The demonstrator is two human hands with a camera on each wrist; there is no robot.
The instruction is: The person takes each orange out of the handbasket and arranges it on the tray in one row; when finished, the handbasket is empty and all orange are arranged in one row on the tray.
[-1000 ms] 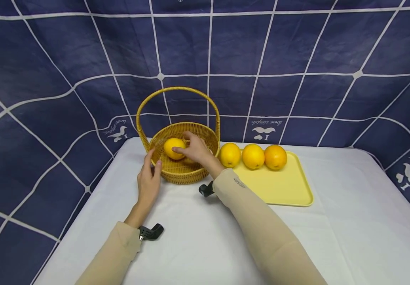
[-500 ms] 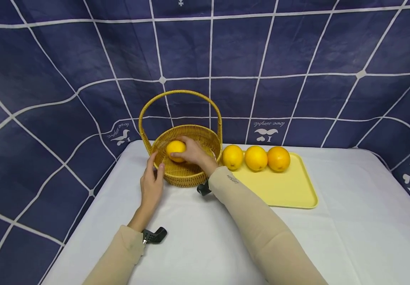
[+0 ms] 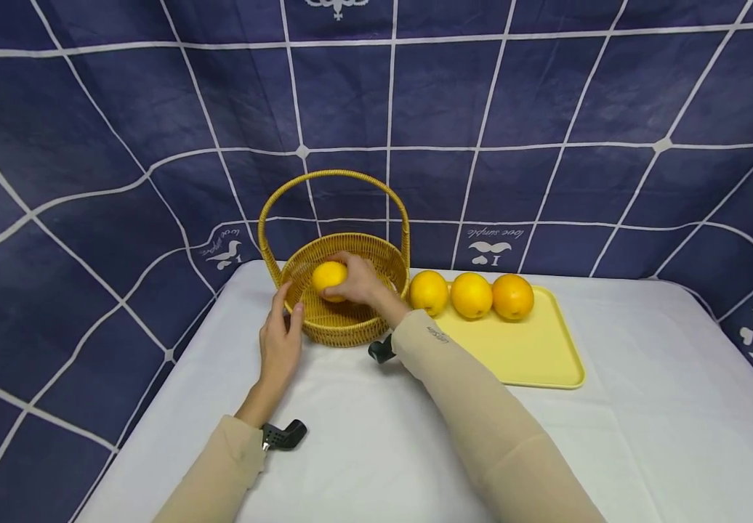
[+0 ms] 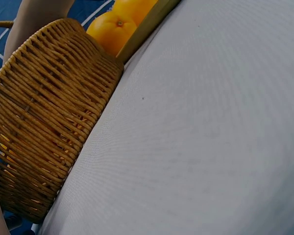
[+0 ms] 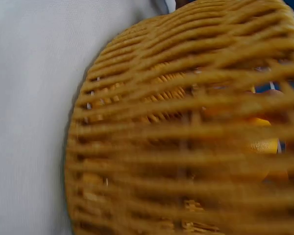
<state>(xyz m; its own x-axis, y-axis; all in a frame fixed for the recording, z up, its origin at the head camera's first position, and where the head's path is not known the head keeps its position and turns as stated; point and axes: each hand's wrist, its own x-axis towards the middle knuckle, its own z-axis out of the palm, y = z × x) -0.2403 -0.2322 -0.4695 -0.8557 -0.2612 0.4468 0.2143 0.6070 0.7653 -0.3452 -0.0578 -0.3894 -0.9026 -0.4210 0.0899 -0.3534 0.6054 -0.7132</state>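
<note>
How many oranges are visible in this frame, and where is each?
4. One orange is gripped by the right hand inside the wicker basket. Three oranges sit in a row along the far edge of the yellow tray. More could be hidden inside the basket.

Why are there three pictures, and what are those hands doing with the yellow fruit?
A person wears three cameras: one on the head, one on each wrist. The big picture looks down from the head. The two close-ups come from the wrists, so they mostly show the woven basket very near. On the white table stand the basket and a yellow tray with three oranges. The right hand holds a fourth orange inside the basket. The left hand rests against the basket's outside, fingers touching its rim.
</note>
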